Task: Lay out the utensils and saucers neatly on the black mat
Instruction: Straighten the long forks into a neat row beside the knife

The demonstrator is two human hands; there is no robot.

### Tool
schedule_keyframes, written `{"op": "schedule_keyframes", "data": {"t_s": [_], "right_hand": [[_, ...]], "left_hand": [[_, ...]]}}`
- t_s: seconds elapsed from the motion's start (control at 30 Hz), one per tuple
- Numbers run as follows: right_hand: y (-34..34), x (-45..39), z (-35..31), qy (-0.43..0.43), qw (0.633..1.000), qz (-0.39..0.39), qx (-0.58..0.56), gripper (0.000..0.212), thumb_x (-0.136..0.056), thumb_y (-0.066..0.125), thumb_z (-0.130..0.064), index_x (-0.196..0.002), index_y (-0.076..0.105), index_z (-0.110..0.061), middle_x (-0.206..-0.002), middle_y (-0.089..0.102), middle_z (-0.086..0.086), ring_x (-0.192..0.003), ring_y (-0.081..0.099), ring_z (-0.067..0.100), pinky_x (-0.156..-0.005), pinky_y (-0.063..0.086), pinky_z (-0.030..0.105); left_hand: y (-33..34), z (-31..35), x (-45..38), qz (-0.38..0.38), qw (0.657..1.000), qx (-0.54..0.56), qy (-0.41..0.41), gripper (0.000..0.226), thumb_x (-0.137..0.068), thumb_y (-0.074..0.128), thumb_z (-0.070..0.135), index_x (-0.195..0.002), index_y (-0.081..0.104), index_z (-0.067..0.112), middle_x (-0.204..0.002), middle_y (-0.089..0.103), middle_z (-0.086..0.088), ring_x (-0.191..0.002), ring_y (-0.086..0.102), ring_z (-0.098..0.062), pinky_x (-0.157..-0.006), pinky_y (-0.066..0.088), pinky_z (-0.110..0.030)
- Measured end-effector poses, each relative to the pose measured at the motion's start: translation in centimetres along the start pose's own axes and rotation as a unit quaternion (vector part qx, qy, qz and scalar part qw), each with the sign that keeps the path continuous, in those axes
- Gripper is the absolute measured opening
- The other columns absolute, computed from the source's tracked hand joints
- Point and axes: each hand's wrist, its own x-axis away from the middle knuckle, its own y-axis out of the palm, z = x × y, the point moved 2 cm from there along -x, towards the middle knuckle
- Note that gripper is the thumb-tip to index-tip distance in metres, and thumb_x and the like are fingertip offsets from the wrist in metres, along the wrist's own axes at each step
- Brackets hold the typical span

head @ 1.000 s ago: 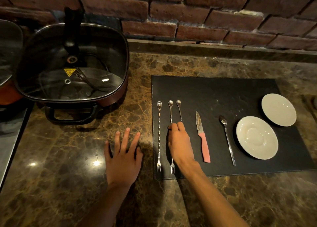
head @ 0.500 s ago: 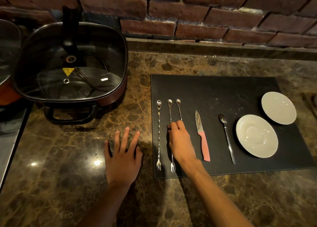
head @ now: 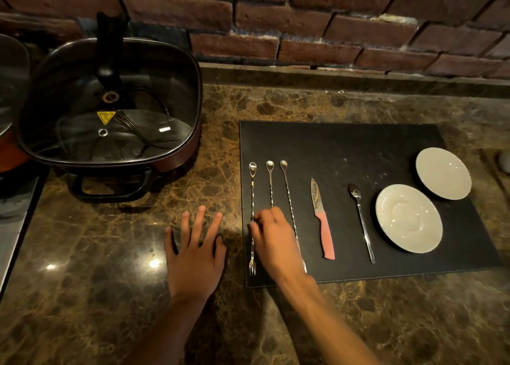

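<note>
The black mat [head: 358,149] lies on the marble counter. On its left side lie three long twisted spoon-forks side by side: the left one [head: 252,188], the middle one [head: 270,182] and the right one [head: 288,199]. A pink-handled knife [head: 323,226] and a teaspoon [head: 361,221] follow to the right. After them come a near saucer [head: 408,218] and a far saucer [head: 443,172]. My right hand [head: 276,240] covers the middle spoon-fork's handle, fingers bent, thumb at the left one; any grip is hidden and blurred. My left hand [head: 194,251] rests flat on the counter, fingers spread.
A square electric pan with a glass lid [head: 110,102] stands at the back left, its handle facing me. Another lidded pot [head: 11,88] shows at the left edge, above a metal surface [head: 13,221]. A brick wall [head: 303,19] runs behind the counter.
My right hand has slid left, off the right spoon-fork, which now lies uncovered, and onto the middle and left ones. My left hand has stayed flat on the counter.
</note>
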Motion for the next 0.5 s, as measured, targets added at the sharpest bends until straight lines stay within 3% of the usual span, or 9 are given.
{"op": "schedule_keyframes", "data": {"t_s": [0.2, 0.5], "right_hand": [[2.1, 0.5, -0.6, 0.005, 0.997, -0.03, 0.068, 0.012, -0.1, 0.048, -0.021, -0.108, 0.049, -0.011, -0.11, 0.044, 0.006, -0.087, 0.058, 0.035, -0.071, 0.051, 0.047], [2.0, 0.4, -0.5, 0.005, 0.994, -0.05, 0.093, 0.013, -0.097, 0.046, -0.004, -0.109, 0.048, -0.008, -0.112, 0.042, 0.007, -0.085, 0.056, 0.035, -0.072, 0.05, 0.048]], "left_hand": [[-0.1, 0.0, 0.0, 0.003, 1.0, 0.004, 0.002, 0.058, -0.103, 0.028, 0.046, -0.16, 0.025, 0.04, -0.172, 0.024, 0.002, -0.16, 0.021, -0.026, -0.125, 0.014, -0.062], [0.0, -0.1, 0.0, 0.006, 1.0, 0.006, 0.003, 0.058, -0.103, 0.028, 0.047, -0.16, 0.025, 0.041, -0.172, 0.025, 0.002, -0.16, 0.02, -0.026, -0.124, 0.015, -0.064]]}}
